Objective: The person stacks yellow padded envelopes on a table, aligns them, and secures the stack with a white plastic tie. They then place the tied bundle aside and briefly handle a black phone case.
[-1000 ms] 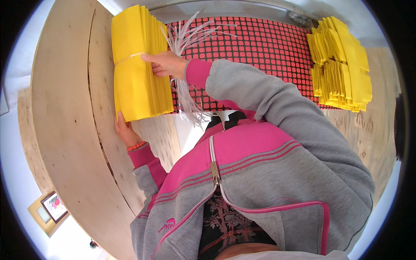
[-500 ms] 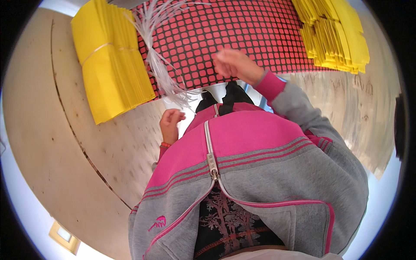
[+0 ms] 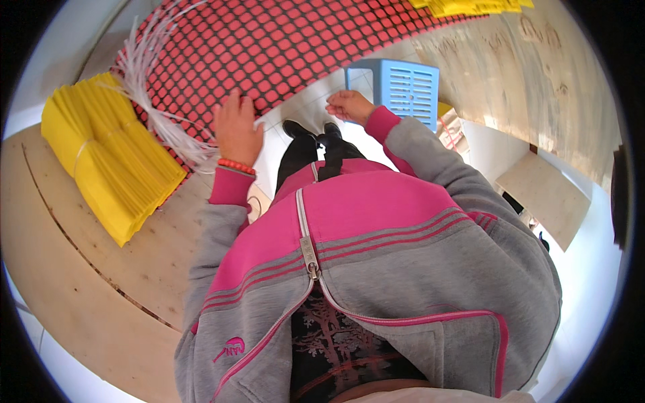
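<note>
My left hand (image 3: 238,131), with a red bead bracelet at its wrist, reaches over the near edge of a red and black checked cloth (image 3: 282,50). Its fingers are stretched out and nothing shows in them. Just left of it trails a bundle of white plastic strips (image 3: 176,131), splayed at both ends. Beyond these lies a thick stack of folded yellow sheets (image 3: 111,154), banded round the middle. My right hand (image 3: 351,106) hangs off the cloth, beside a blue slatted stool. Its fingers are curled in, and I see nothing held there.
The blue stool (image 3: 410,91) stands on the white floor to the right. More yellow sheets (image 3: 470,7) are cut off by the top edge. A wooden tabletop (image 3: 87,282) spreads on the left, and another wooden surface (image 3: 504,54) lies at the right.
The view has shifted, bringing the stool into sight and moving the right yellow stack mostly out. My left hand has moved forward to the cloth and straightened its fingers; my right hand is now off the cloth.
</note>
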{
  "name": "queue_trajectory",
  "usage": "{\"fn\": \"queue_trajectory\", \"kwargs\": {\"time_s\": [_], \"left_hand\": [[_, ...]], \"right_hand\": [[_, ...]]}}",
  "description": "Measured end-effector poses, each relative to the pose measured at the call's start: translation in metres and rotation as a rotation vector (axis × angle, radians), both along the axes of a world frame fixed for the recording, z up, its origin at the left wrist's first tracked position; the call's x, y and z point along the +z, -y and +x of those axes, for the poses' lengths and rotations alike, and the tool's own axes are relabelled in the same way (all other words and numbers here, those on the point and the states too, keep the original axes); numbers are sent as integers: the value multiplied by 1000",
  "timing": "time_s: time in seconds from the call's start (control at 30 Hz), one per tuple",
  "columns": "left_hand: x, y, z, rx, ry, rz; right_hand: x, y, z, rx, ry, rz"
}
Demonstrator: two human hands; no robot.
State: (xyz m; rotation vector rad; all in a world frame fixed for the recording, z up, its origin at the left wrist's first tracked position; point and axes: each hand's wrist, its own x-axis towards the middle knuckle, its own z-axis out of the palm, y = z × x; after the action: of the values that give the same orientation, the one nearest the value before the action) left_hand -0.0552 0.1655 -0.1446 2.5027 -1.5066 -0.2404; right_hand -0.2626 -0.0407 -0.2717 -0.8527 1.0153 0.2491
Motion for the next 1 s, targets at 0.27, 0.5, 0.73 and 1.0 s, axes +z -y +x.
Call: {"fn": "queue_trajectory", "kwargs": {"time_s": [0.27,0.5,0.73,1.0], "left_hand": [[-19,-2,-17,58,144,-23],[-25,1,-22,123,181,40],[-34,-34,-73,-2,228,-329],[-129,-195,-263,-21,-684,233]], "right_hand": [[-60,73,-55,-148,-28,96],[-54,91,-134,-294,-142,-78],[-62,-24,-250,-374,-227,57],[-72,-87,-192,-202,-43,-149]]}}
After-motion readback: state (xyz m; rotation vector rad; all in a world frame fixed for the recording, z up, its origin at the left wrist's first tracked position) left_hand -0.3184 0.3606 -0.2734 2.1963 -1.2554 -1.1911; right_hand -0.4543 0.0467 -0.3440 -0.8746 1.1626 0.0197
